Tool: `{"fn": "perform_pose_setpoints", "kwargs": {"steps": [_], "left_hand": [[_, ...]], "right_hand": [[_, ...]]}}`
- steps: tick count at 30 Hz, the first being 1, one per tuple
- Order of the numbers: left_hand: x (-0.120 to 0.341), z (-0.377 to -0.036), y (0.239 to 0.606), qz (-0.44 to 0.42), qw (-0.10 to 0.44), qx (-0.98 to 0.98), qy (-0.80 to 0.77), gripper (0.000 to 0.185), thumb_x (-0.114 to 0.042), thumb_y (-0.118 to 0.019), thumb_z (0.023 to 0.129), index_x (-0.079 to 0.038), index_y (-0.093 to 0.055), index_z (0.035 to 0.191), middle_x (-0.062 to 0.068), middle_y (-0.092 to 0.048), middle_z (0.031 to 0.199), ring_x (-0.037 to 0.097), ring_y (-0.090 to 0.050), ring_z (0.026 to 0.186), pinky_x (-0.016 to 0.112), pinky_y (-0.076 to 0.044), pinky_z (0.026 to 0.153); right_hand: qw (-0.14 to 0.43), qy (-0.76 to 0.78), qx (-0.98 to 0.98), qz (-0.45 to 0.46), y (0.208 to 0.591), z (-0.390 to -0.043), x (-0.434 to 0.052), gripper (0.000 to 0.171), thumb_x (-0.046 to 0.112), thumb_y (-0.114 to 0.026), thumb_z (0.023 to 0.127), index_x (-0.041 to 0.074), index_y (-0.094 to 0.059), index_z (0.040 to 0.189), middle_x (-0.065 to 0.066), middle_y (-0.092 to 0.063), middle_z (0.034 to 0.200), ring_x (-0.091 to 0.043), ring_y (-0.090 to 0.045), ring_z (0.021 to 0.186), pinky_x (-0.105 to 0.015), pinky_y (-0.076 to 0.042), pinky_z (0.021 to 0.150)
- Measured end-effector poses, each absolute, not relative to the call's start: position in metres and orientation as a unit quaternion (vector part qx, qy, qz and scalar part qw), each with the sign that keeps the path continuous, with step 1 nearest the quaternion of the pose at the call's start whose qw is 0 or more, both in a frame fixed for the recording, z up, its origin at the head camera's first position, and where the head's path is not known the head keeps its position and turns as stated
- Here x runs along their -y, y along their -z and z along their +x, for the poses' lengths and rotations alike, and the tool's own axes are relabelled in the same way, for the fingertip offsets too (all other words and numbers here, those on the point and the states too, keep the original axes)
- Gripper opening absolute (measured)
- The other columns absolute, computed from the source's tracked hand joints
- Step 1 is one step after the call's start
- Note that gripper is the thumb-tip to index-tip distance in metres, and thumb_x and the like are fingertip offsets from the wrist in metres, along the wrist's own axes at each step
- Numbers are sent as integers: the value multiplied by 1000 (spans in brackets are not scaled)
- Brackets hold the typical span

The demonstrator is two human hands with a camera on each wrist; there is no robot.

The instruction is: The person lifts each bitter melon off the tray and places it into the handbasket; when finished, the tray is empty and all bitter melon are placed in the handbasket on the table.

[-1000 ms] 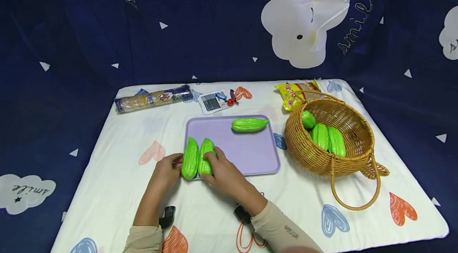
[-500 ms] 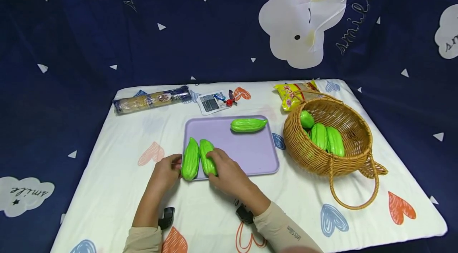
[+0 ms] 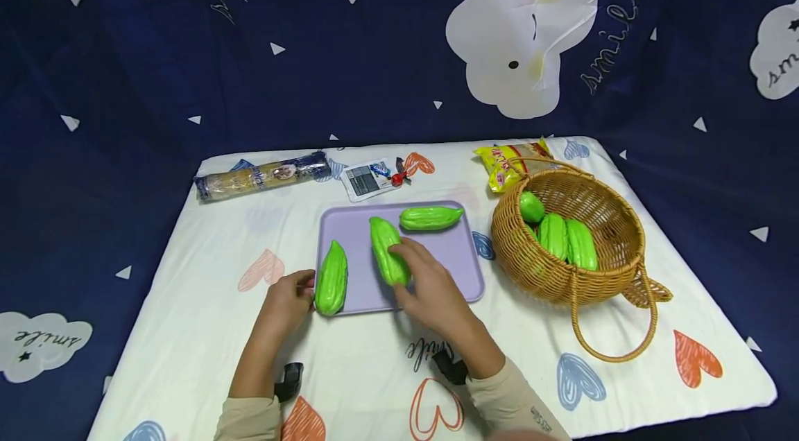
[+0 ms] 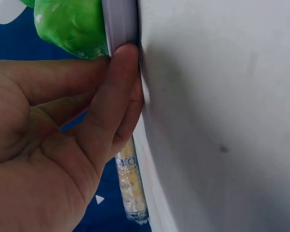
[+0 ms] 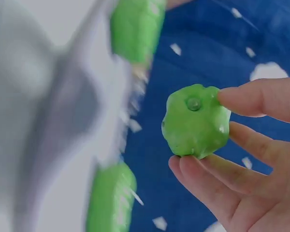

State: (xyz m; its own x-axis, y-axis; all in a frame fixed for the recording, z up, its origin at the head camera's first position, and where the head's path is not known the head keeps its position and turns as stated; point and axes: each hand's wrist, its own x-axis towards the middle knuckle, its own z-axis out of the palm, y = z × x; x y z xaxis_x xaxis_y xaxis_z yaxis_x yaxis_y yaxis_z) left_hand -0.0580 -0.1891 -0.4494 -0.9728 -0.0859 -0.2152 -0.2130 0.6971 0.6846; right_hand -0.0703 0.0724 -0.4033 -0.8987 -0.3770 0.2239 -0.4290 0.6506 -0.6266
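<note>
Holds a ridged green gourd (image 3: 383,247) in the right hand (image 3: 435,292), gripping it between thumb and fingertips, raised clear of the lavender tray (image 3: 465,264) and over its middle. Points one end, with a small round nub, toward the right wrist camera. Pinches the left rim of the tray with the left hand (image 3: 290,302), just beside a second gourd (image 3: 331,278) lying along that side. Has a third gourd (image 3: 431,218) lying crosswise near the tray's far right corner. Has, well to the right, a wicker basket (image 3: 530,274) with several more gourds (image 3: 553,238) inside. Faces, toward the far edge of the white heart-patterned tablecloth (image 3: 512,330), a long clear-wrapped packet (image 3: 262,177), a flat sachet (image 3: 363,182) with a red candy (image 3: 397,179) at its right edge, and a yellow packet (image 3: 499,167) behind the basket.
</note>
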Motion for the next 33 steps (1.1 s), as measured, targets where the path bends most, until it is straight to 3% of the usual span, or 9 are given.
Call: {"fn": "perform_pose_setpoints", "kwargs": {"steps": [5,10,13,17,27,33], "left_hand": [[188,-58,449,-90,92,-912,-389,39,6,-52,92,8,-55,131,18,-64,110,24,-62,91,33,-51,74],[188,-59,450,-93,95,-910,-393,40,6,-52,91,8,-54,131,19,-64,110,25,-63,91,31,-52,71],[188,-59,449,-88,90,-912,-389,39,6,-52,91,8,-55,130,19,-64,110,25,-63,91,31,-52,72],[188,-60,449,-86,88,-915,-385,39,6,-52,91,9,-55,130,19,-64,109,24,-63,89,32,-51,72],[188,-57,450,-78,83,-918,-379,38,6,-51,91,9,-56,129,19,-65,109,26,-63,91,36,-50,76],[188,-58,448,-77,82,-920,-375,39,5,-51,91,9,-55,130,19,-65,110,26,-63,93,40,-50,79]], "right_hand": [[129,-390,900,144,373,-73,-117,59,3,-73,78,8,-53,133,-11,-42,149,-32,-55,121,-43,-52,92],[244,-371,893,66,352,-73,-161,54,-1,-71,78,1,-53,130,-11,-40,150,-36,-50,125,-50,-49,92],[284,-353,891,22,347,-75,-182,52,-1,-68,79,-1,-54,129,-11,-40,150,-38,-51,124,-52,-49,91],[287,-327,900,-25,350,-78,-202,51,-1,-66,80,-1,-54,129,-12,-40,150,-42,-48,127,-57,-43,97],[227,-308,922,-61,367,-82,-214,46,7,-63,86,-2,-53,131,-15,-36,153,-43,-39,134,-61,-34,104],[258,-302,917,-47,370,-85,-207,42,4,-64,85,0,-57,126,-16,-39,149,-42,-38,132,-59,-34,102]]}}
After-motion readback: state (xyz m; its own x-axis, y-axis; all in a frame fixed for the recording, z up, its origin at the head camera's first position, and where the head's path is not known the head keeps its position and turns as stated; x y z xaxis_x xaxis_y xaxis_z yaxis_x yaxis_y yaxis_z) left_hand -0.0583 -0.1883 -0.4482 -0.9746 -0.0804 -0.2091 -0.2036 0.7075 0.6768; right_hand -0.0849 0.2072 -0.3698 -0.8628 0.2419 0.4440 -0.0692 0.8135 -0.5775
